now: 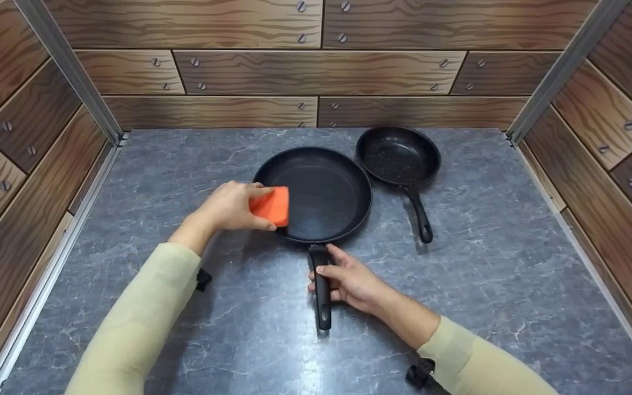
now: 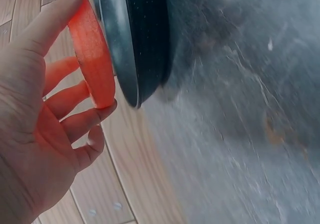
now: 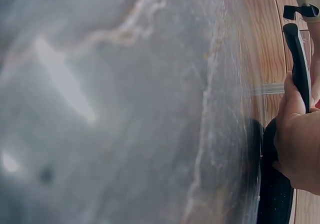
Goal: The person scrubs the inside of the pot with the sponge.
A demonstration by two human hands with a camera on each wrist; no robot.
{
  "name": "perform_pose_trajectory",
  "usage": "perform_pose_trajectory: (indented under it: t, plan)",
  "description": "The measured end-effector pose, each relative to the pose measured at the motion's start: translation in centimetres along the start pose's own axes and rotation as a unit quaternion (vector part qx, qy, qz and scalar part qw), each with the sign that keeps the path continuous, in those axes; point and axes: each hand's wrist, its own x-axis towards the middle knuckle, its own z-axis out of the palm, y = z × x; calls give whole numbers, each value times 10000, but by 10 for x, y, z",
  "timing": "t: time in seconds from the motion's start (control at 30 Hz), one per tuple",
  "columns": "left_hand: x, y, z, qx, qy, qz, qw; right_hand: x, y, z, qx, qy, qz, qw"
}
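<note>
My left hand [image 1: 232, 206] pinches an orange sponge [image 1: 272, 207] between thumb and fingers, at the left rim of a large black frying pan [image 1: 324, 192]. In the left wrist view the sponge [image 2: 93, 57] is a thin block upright beside the pan's side [image 2: 150, 39], its far face turned away. My right hand [image 1: 357, 282] holds the pan's black handle [image 1: 323, 312] near the pan end, thumb on top and fingers beneath. The right wrist view shows that hand [image 3: 300, 144] round the handle [image 3: 298, 64].
A smaller black frying pan [image 1: 398, 156] sits at the back right, close against the large one, its handle [image 1: 419, 216] pointing toward me. The grey marbled tabletop [image 1: 491, 230] is bounded by wood-patterned walls [image 1: 316, 71] at the back and sides.
</note>
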Motion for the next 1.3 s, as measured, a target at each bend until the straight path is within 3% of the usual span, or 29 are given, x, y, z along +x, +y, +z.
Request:
perform_pose_trajectory:
  t: [0.27, 0.63, 1.3]
  plan:
    - [20, 6, 9, 337, -358, 195, 9986, 0, 0, 0, -20, 16, -16, 10000]
    - [29, 7, 25, 309, -868, 478, 9946, -1, 0, 0, -23, 31, 22, 10000]
    - [30, 13, 33, -569, -1223, 477, 9897, -1, -7, -1, 44, -22, -76, 10000]
